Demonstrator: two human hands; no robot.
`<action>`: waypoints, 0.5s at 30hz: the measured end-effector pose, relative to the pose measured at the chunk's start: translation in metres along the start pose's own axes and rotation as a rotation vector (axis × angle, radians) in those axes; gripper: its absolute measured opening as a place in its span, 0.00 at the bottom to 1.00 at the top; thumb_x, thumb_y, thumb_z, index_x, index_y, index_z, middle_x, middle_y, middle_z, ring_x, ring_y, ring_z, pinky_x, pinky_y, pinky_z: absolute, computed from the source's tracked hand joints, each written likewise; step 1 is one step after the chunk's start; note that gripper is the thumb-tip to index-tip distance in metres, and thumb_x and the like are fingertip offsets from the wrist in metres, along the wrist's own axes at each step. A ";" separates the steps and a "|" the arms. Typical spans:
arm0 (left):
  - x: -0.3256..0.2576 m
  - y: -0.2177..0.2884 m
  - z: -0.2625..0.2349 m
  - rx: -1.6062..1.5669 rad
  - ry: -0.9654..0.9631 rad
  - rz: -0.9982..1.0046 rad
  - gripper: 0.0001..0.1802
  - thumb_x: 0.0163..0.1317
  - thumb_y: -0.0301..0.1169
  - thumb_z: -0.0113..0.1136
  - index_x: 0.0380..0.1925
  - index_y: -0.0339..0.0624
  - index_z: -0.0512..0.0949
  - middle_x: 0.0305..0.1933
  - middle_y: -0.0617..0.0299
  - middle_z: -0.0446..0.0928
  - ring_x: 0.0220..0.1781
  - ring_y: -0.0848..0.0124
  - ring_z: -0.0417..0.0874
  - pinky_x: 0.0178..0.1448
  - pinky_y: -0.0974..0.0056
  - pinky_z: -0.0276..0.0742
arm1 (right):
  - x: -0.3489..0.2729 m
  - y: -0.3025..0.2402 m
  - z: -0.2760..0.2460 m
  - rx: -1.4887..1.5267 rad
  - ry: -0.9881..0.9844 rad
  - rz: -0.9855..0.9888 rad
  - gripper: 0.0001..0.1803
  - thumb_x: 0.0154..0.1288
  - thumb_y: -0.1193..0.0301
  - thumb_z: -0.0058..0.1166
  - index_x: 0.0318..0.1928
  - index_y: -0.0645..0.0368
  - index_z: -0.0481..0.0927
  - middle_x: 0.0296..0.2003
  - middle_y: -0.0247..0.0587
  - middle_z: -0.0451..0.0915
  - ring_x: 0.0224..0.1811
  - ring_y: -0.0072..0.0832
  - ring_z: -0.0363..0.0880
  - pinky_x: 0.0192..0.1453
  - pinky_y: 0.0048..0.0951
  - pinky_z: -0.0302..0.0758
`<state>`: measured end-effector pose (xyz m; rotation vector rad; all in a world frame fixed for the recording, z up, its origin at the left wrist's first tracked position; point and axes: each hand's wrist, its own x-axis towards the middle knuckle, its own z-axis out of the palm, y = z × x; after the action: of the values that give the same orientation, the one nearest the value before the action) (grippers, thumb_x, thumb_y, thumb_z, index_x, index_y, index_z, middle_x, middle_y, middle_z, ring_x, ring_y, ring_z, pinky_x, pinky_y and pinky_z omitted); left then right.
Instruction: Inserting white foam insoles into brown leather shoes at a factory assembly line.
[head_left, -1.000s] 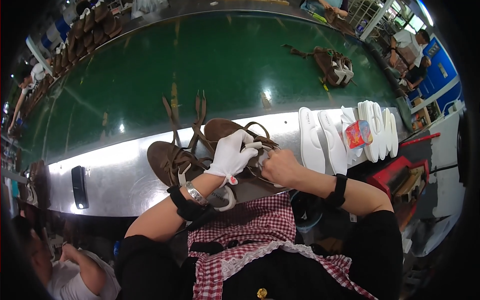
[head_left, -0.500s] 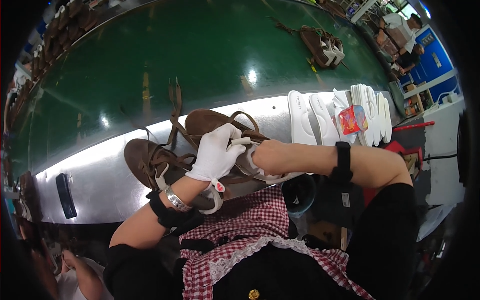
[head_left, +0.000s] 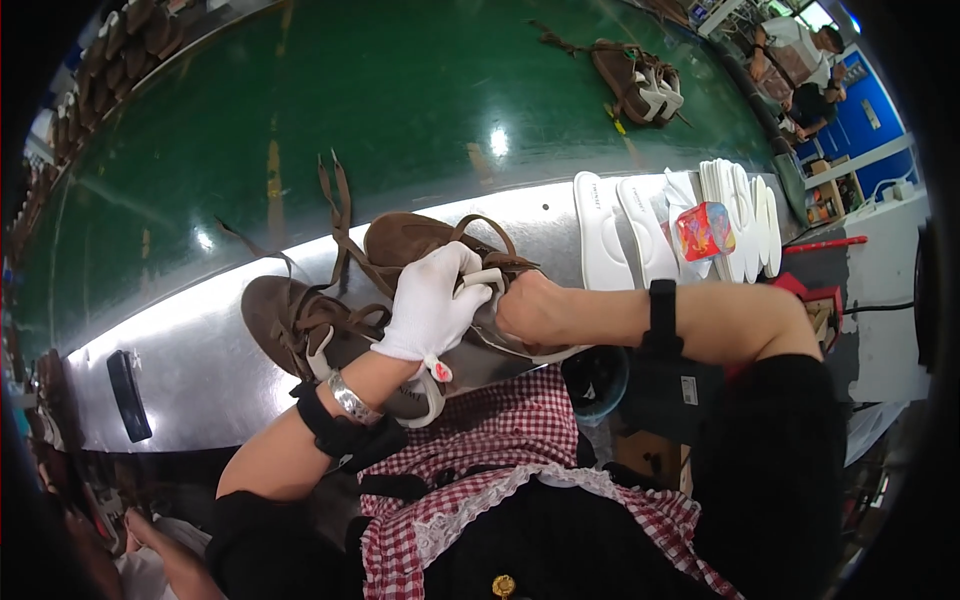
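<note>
Across the far side, a broad green work surface [head_left: 400,110] is stretching away, and along its near side a shiny metal ledge [head_left: 205,380] is carrying the action. Here on the ledge, straight ahead of the person, the brown shoe [head_left: 408,240] is lying on a slant: its toe is pointing up and to the left, away from the body, its long axis running diagonally down to a heel at lower right. A second brown shoe [head_left: 298,325] is resting just to its left, on much the same slant. And now the hands: the gloved left hand [head_left: 435,305] is lying over the shoe's middle, thumb and fingers clamping the pale edge [head_left: 485,278] at its mouth. The bare right hand [head_left: 535,312] is sitting at that mouth, its fingers disappearing inside, so I cannot tell whether they are apart or together; the shoe is surrounding them, toe to their left. Over to the right, white insoles [head_left: 602,235] are lying near the edge, a black phone-like device [head_left: 128,395] is resting far left, and a small red packet [head_left: 704,230] is sitting among the insoles.
</note>
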<state>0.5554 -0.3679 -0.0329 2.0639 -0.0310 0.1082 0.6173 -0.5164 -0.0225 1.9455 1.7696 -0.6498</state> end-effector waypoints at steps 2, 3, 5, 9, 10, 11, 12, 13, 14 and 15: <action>0.002 0.003 -0.002 0.035 -0.022 0.004 0.12 0.44 0.31 0.60 0.27 0.35 0.72 0.29 0.54 0.77 0.33 0.64 0.79 0.41 0.66 0.72 | -0.005 0.002 0.001 0.009 0.029 0.014 0.06 0.38 0.69 0.55 0.20 0.56 0.79 0.21 0.38 0.79 0.26 0.35 0.79 0.28 0.33 0.73; 0.003 0.007 -0.004 0.061 -0.048 0.001 0.13 0.44 0.31 0.60 0.27 0.34 0.72 0.29 0.53 0.77 0.34 0.64 0.79 0.42 0.66 0.72 | -0.008 0.003 0.003 0.024 0.048 0.023 0.07 0.37 0.70 0.55 0.22 0.57 0.79 0.21 0.38 0.78 0.26 0.37 0.79 0.28 0.33 0.73; 0.002 0.020 -0.014 0.047 -0.058 -0.034 0.12 0.45 0.31 0.60 0.27 0.35 0.73 0.30 0.53 0.76 0.35 0.62 0.78 0.43 0.64 0.72 | -0.020 0.009 0.017 0.094 0.377 0.068 0.07 0.39 0.70 0.56 0.23 0.58 0.79 0.21 0.38 0.78 0.26 0.38 0.78 0.29 0.34 0.74; -0.009 0.059 -0.006 0.238 0.010 0.616 0.10 0.46 0.30 0.58 0.29 0.37 0.74 0.32 0.53 0.73 0.38 0.61 0.76 0.42 0.62 0.72 | -0.081 -0.010 0.031 0.719 1.059 0.610 0.12 0.50 0.69 0.53 0.37 0.60 0.75 0.31 0.44 0.76 0.33 0.38 0.77 0.36 0.35 0.74; -0.009 0.064 0.008 0.439 -0.213 0.614 0.10 0.46 0.30 0.57 0.29 0.38 0.75 0.32 0.55 0.75 0.37 0.61 0.76 0.41 0.61 0.72 | -0.078 -0.019 0.041 0.690 1.091 0.627 0.14 0.52 0.69 0.52 0.40 0.61 0.73 0.34 0.46 0.75 0.36 0.39 0.77 0.40 0.35 0.73; -0.003 0.067 0.026 0.635 -0.439 0.610 0.11 0.45 0.30 0.55 0.30 0.38 0.76 0.32 0.57 0.76 0.36 0.60 0.76 0.39 0.60 0.73 | -0.071 -0.026 0.059 0.657 1.124 0.659 0.16 0.54 0.69 0.51 0.44 0.62 0.71 0.37 0.49 0.75 0.40 0.40 0.76 0.43 0.36 0.72; 0.005 0.067 0.040 0.814 -0.617 0.444 0.13 0.45 0.33 0.57 0.31 0.38 0.77 0.32 0.57 0.77 0.36 0.60 0.78 0.39 0.61 0.74 | -0.061 -0.030 0.084 0.535 1.096 0.656 0.23 0.54 0.70 0.49 0.51 0.65 0.65 0.42 0.55 0.72 0.45 0.45 0.73 0.48 0.38 0.69; 0.014 0.060 0.047 0.993 -0.774 0.222 0.16 0.45 0.36 0.59 0.32 0.37 0.78 0.33 0.57 0.78 0.36 0.60 0.79 0.39 0.61 0.74 | -0.056 -0.035 0.080 0.832 1.014 0.638 0.26 0.55 0.68 0.46 0.53 0.67 0.62 0.40 0.58 0.72 0.44 0.49 0.71 0.49 0.42 0.68; 0.023 0.055 0.046 0.987 -0.799 0.145 0.16 0.45 0.39 0.60 0.30 0.38 0.79 0.32 0.56 0.78 0.34 0.61 0.79 0.37 0.61 0.74 | -0.051 -0.037 0.077 0.793 1.033 0.591 0.25 0.55 0.69 0.43 0.53 0.68 0.61 0.42 0.60 0.71 0.46 0.50 0.70 0.50 0.42 0.67; 0.036 0.052 0.040 0.982 -0.816 0.058 0.18 0.45 0.43 0.61 0.28 0.40 0.80 0.32 0.54 0.78 0.33 0.61 0.80 0.35 0.60 0.75 | -0.047 -0.041 0.081 0.787 1.078 0.557 0.26 0.54 0.70 0.42 0.54 0.69 0.61 0.43 0.61 0.71 0.46 0.51 0.70 0.52 0.42 0.66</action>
<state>0.5903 -0.4270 -0.0033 2.9306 -0.6479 -0.8448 0.5688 -0.5988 -0.0591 3.6168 1.3171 -0.0195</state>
